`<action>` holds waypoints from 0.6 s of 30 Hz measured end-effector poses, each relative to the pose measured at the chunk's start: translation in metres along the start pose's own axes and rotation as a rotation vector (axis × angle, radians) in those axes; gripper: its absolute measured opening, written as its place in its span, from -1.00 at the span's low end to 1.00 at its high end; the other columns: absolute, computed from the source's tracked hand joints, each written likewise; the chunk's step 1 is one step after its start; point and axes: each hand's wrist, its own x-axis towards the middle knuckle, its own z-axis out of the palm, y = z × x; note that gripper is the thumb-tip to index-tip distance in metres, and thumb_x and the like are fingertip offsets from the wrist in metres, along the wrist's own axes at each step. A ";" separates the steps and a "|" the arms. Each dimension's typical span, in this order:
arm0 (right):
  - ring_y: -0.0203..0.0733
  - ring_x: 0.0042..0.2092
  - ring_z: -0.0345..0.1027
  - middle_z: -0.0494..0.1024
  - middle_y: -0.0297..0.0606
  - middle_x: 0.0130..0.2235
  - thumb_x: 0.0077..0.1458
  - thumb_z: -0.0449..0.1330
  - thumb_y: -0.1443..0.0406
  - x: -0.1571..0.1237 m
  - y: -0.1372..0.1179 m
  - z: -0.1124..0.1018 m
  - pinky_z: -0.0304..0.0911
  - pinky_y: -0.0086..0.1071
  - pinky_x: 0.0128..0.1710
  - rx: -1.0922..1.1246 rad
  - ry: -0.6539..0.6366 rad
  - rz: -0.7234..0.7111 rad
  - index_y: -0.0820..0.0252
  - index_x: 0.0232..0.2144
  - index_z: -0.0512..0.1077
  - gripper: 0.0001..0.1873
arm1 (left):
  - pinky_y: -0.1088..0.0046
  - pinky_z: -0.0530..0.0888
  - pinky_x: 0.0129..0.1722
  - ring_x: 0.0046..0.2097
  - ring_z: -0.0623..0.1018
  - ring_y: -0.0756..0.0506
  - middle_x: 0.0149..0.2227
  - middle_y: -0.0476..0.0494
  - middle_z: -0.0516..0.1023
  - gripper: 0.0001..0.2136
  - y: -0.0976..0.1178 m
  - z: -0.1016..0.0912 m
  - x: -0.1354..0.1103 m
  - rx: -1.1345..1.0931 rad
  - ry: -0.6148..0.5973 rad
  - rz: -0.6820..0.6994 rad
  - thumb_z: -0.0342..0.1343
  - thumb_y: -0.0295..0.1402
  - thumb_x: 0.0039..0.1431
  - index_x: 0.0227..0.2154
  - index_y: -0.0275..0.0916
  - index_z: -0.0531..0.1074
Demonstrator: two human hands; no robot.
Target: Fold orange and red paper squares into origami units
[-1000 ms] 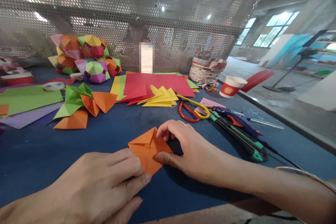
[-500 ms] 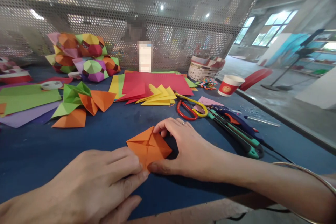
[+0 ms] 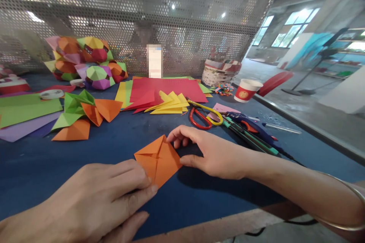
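A folded orange paper, its flaps meeting at a centre crease, lies on the blue table in front of me. My left hand presses its fingertips on the paper's lower left side and hides that corner. Curved around the opposite edge, my right hand touches the upper edge with its fingers and the right corner with its thumb. Beyond my left hand lie folded orange pieces and green pieces.
Behind are stacked red sheets, yellow folded pieces and paper balls. To the right lie scissors, a cutter knife, a glue gun and a paper cup. A perforated panel stands behind the table.
My right thumb has moved from the paper's bottom corner up to its right corner. The left hand keeps its hold, and the view has shifted slightly.
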 end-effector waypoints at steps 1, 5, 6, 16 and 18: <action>-0.15 0.02 0.45 0.54 -0.15 0.01 0.17 0.29 0.48 0.000 0.001 0.000 0.41 -0.20 0.09 0.004 -0.007 -0.006 0.18 0.04 0.39 -0.60 | 0.57 0.60 -0.29 -0.22 0.66 -0.04 -0.25 -0.07 0.64 -0.76 0.001 0.000 0.000 -0.010 -0.003 -0.003 0.03 -0.46 0.42 -0.02 -0.12 0.55; -0.14 0.05 0.42 0.52 -0.11 0.04 0.19 0.28 0.49 0.002 0.001 -0.001 0.37 -0.20 0.13 -0.002 -0.033 0.004 0.24 0.08 0.38 -0.58 | 0.52 0.58 -0.28 -0.20 0.66 -0.08 -0.22 -0.12 0.65 -0.75 0.004 -0.004 0.000 -0.069 -0.010 -0.036 0.08 -0.48 0.38 0.00 -0.10 0.56; -0.14 0.05 0.41 0.52 -0.10 0.04 0.19 0.28 0.49 0.002 0.000 -0.001 0.36 -0.20 0.14 -0.007 -0.037 0.010 0.26 0.09 0.38 -0.58 | 0.50 0.58 -0.27 -0.19 0.66 -0.09 -0.19 -0.12 0.65 -0.73 0.004 -0.006 0.000 -0.085 -0.024 -0.044 0.09 -0.49 0.38 0.02 -0.09 0.56; 0.04 0.07 0.43 0.53 -0.03 0.09 0.03 0.56 0.13 -0.001 -0.007 0.013 0.36 -0.05 0.11 -0.090 0.132 0.059 0.30 0.23 0.35 -0.17 | 0.48 0.51 0.03 0.01 0.63 -0.07 0.00 -0.07 0.60 -0.81 -0.021 -0.009 0.014 0.026 0.134 -0.272 0.09 -0.39 0.44 0.03 -0.09 0.50; 0.12 0.14 0.42 0.52 0.03 0.15 -0.06 0.61 0.16 -0.001 -0.008 0.016 0.33 -0.01 0.16 -0.143 0.147 0.028 0.32 0.25 0.34 -0.08 | 0.40 0.53 0.02 0.04 0.62 -0.12 0.05 -0.14 0.59 -0.76 -0.025 -0.005 0.021 -0.069 0.058 -0.368 0.10 -0.30 0.41 0.08 -0.13 0.50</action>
